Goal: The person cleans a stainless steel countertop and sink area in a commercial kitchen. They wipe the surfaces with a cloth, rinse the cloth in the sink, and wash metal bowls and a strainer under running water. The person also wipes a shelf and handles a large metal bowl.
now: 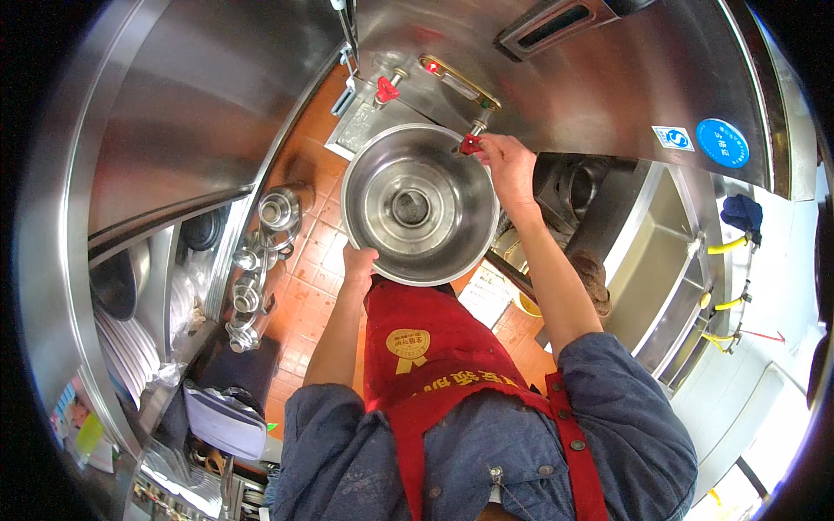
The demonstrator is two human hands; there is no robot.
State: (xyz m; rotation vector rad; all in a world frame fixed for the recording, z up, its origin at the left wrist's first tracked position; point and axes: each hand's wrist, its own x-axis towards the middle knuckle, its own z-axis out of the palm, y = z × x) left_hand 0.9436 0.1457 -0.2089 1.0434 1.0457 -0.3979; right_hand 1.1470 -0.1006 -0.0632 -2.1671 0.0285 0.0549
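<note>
A large round stainless-steel basin [449,251] is in front of me, below a steel tap with a red handle [470,144]. My left hand [359,264] grips its rim at the lower left, thumb over the edge. My right hand [511,166] has its fingers on the red tap handle, at the basin's upper right edge. The tap comes out of a steel boiler-like cabinet [586,84]. Another red-handled tap [387,90] sits to its left, untouched. I cannot tell whether clear water is in the basin.
Several metal vacuum flasks [277,210] stand on the tiled floor [313,254] at left. Stacked plates [130,352] fill a steel cabinet beside them. A steel drip tray [365,120] lies beyond the basin. To the right are a steel sink [651,251] and dark cookware [583,185].
</note>
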